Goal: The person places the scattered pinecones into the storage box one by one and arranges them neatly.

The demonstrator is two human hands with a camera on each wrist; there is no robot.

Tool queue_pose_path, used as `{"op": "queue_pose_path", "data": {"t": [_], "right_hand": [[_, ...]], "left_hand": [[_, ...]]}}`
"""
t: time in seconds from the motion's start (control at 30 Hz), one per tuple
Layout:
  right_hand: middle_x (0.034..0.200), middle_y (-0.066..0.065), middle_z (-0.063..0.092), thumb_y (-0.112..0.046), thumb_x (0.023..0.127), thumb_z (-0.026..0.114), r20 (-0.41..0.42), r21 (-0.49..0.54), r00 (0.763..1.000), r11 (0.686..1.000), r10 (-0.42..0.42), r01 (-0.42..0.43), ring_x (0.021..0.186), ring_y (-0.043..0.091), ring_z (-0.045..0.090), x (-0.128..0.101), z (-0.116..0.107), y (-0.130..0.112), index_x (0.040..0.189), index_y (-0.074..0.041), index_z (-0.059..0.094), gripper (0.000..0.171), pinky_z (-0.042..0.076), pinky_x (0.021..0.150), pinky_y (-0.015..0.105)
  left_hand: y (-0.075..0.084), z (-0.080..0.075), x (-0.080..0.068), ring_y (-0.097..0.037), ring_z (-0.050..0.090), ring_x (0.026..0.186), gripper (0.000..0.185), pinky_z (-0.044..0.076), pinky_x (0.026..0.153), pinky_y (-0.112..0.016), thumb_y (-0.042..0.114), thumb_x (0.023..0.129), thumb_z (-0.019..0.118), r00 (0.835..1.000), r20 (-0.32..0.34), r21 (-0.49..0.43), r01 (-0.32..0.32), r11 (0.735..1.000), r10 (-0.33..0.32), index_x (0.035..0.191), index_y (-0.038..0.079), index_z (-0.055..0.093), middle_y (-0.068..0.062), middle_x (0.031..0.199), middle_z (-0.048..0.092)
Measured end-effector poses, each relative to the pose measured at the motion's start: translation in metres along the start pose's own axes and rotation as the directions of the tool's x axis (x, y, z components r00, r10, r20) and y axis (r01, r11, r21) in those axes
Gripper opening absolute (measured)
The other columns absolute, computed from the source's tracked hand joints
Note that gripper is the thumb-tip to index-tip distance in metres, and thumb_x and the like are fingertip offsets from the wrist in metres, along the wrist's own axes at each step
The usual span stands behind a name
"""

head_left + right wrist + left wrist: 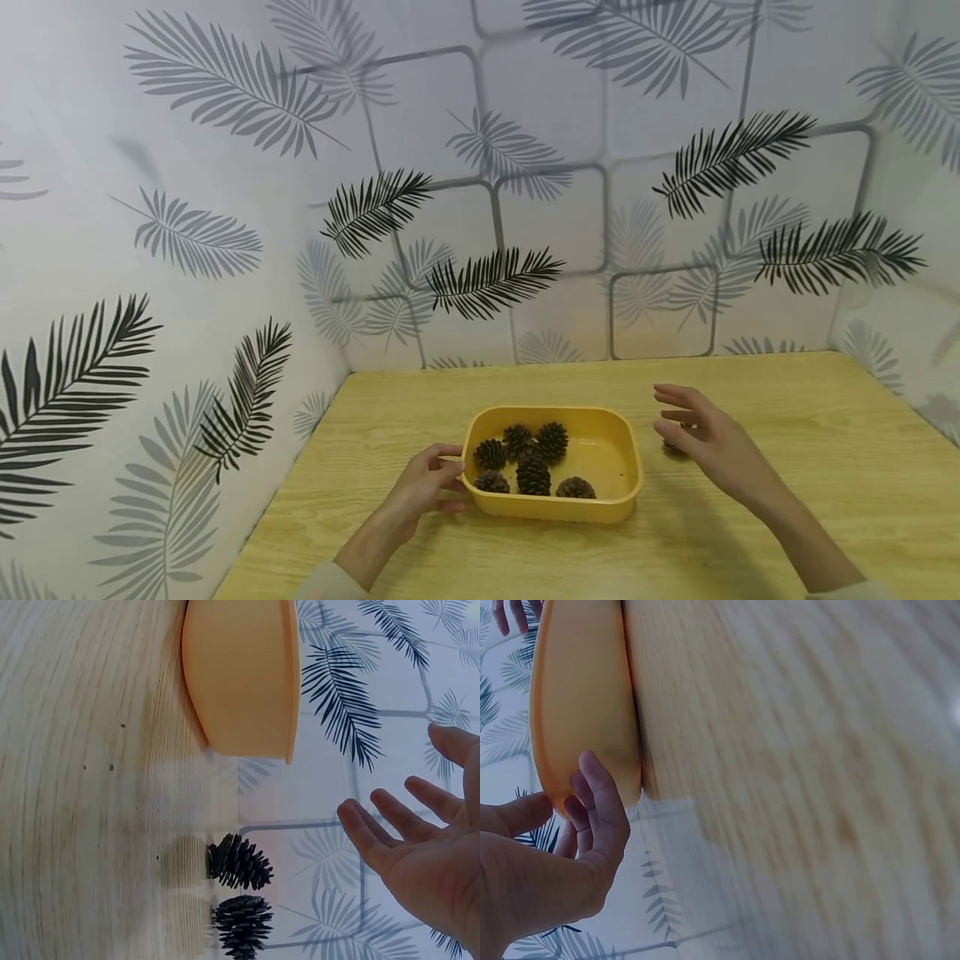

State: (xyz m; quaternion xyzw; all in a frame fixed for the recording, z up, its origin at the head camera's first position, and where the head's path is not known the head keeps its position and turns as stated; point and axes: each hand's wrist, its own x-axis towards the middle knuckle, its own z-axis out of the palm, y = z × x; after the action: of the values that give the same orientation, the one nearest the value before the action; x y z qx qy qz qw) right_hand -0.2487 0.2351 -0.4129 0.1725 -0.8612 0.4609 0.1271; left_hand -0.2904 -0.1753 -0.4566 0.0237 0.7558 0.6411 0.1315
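- Left hand grips the tray rim; right hand hovers, fingers spread, holding nothing.
- Right wrist view shows two cones on the table, mostly hidden from the head view.
- Tray holds six cones.

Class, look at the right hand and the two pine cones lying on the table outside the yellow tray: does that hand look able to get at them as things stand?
Probably yes. The right hand is open just above the pine cones, with nothing between them; the yellow tray sits off to one side.
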Motion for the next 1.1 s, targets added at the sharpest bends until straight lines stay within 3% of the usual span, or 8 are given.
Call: {"op": "queue_pose_path", "data": {"t": [0.13, 0.43, 0.63, 0.97, 1.1], "right_hand": [[0.150, 0.025, 0.053, -0.027, 0.108, 0.060, -0.022, -0.043, 1.000, 0.999, 0.022, -0.023, 0.121, 0.041, 0.065, -0.001, -0.003, 0.004, 0.155, -0.009, 0.045, 0.053, 0.059, 0.082, 0.022], [0.152, 0.026, 0.051, -0.037, 0.108, 0.059, -0.033, -0.061, 0.991, 0.989, 0.133, -0.135, 0.123, 0.044, 0.061, -0.004, -0.006, 0.017, 0.156, -0.008, 0.043, 0.059, 0.061, 0.087, 0.054], [0.152, 0.025, 0.051, -0.040, 0.108, 0.058, -0.037, -0.074, 0.989, 0.987, 0.140, -0.143, 0.123, 0.043, 0.060, -0.004, -0.008, 0.023, 0.156, -0.007, 0.044, 0.060, 0.060, 0.087, 0.053], [0.155, 0.028, 0.045, -0.044, 0.108, 0.056, -0.011, -0.054, 0.982, 0.981, 0.188, -0.188, 0.129, 0.053, 0.054, -0.006, -0.011, 0.033, 0.157, -0.005, 0.040, 0.064, 0.057, 0.093, 0.064], [0.154, 0.031, 0.043, -0.044, 0.108, 0.055, -0.003, -0.042, 0.979, 0.978, 0.205, -0.205, 0.128, 0.053, 0.055, -0.007, -0.012, 0.039, 0.157, -0.004, 0.039, 0.066, 0.058, 0.093, 0.063]], "left_hand": [[0.001, 0.001, -0.001, -0.025, 0.067, 0.094, 0.043, 0.067, 0.078, -0.041, 0.017, 0.107, 0.060, 1.000, -0.004, -0.003, 0.007, 1.000, -0.007, 0.145, -0.002, 0.052, -0.019, 0.117, 0.057], [0.002, 0.001, -0.002, -0.026, 0.067, 0.095, 0.043, 0.067, 0.078, -0.041, 0.017, 0.107, 0.059, 1.000, 0.003, -0.002, 0.006, 1.000, -0.006, 0.145, -0.003, 0.051, -0.019, 0.118, 0.057], [0.001, 0.000, -0.001, -0.023, 0.067, 0.093, 0.042, 0.067, 0.077, -0.038, 0.017, 0.107, 0.060, 1.000, 0.002, -0.010, 0.009, 1.000, -0.009, 0.144, -0.002, 0.052, -0.017, 0.116, 0.057], [0.001, 0.001, -0.002, -0.024, 0.067, 0.093, 0.045, 0.067, 0.076, -0.038, 0.018, 0.107, 0.061, 1.000, 0.002, -0.007, 0.006, 1.000, -0.006, 0.145, -0.002, 0.051, -0.018, 0.118, 0.056], [0.000, 0.001, -0.002, -0.024, 0.067, 0.093, 0.044, 0.067, 0.076, -0.038, 0.018, 0.107, 0.061, 1.000, 0.000, -0.003, 0.002, 1.000, -0.002, 0.145, -0.002, 0.052, -0.017, 0.117, 0.056]]}}
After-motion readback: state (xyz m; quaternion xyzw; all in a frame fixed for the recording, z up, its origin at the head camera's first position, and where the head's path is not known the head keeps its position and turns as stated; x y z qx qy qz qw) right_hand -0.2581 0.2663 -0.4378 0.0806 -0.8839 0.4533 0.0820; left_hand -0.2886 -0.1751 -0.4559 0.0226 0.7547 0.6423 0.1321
